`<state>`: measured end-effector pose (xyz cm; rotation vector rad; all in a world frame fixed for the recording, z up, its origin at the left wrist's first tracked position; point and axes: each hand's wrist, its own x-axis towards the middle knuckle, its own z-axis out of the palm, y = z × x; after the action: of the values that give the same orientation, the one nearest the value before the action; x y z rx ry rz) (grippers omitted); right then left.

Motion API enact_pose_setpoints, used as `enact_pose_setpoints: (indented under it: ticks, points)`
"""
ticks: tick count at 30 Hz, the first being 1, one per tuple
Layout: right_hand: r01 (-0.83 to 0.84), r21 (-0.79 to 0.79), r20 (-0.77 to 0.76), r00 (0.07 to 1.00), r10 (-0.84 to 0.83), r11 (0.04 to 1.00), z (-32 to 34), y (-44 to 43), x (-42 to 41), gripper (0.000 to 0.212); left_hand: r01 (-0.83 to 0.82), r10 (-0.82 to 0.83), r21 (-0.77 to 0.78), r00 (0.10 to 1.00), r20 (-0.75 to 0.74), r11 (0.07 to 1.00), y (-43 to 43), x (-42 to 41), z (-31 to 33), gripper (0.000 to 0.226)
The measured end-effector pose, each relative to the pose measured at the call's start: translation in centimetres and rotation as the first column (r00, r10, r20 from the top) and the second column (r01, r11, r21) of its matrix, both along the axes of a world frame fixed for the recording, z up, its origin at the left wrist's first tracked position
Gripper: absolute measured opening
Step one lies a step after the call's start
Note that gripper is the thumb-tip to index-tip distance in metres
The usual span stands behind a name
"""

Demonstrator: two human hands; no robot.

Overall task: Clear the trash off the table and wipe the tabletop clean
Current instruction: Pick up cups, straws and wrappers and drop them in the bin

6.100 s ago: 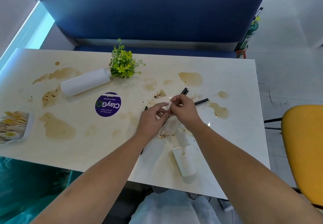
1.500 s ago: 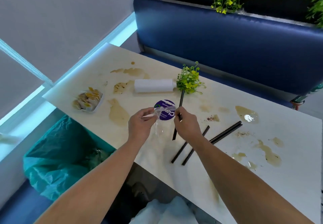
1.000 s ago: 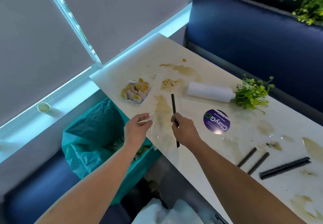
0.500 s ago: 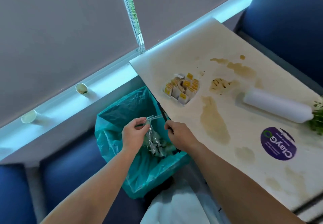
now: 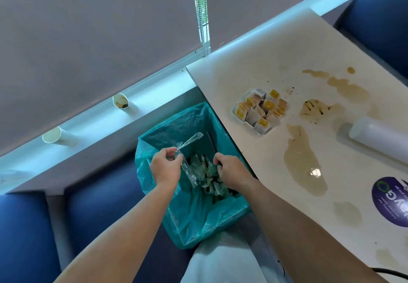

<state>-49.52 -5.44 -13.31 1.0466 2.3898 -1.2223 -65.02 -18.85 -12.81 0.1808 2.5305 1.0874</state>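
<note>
- The left hand [image 5: 165,168] pinches a clear wrapper [image 5: 190,139] between thumb and fingers, and the wrapper hangs over the bin [image 5: 174,126] just below that hand.
- The right hand [image 5: 231,170] is curled round a black straw [image 5: 211,142], also above the bin.
- Neither piece has been released yet, though both look ready to drop.
- To the right of the right hand, brown spills [image 5: 301,161], a tray of packets [image 5: 260,110] and a white bottle [image 5: 379,140] lie on the table [image 5: 254,62]. Wiping looks not yet begun.
</note>
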Motion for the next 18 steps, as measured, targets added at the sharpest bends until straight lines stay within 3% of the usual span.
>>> enact_pose_setpoints:
  ticks: [4,12,15,18]
  points:
    - [-0.025,-0.010,0.033,0.999,0.026,1.000,-1.0,-0.5,-0.8,0.023,0.081,-0.079,-0.078,0.996,0.029,0.994,0.1,-0.8,-0.9,0.024]
    - [-0.084,-0.005,0.138,0.987,0.084,0.996,-2.5,-0.7,-2.2,0.064,0.269,-0.250,-0.103,0.954,0.163,0.958,0.2,-0.8,-2.1,0.038]
    - [-0.073,0.013,0.123,0.990,0.071,0.997,-2.7,-1.0,-2.2,0.062,0.314,-0.288,-0.114,0.937,0.197,0.943,0.1,-0.8,-2.3,0.040]
    - [-0.010,0.083,0.064,0.998,0.004,0.997,-2.5,-1.0,-2.0,0.044,0.324,-0.298,-0.118,0.934,0.200,0.939,0.1,-0.8,-2.3,0.038]
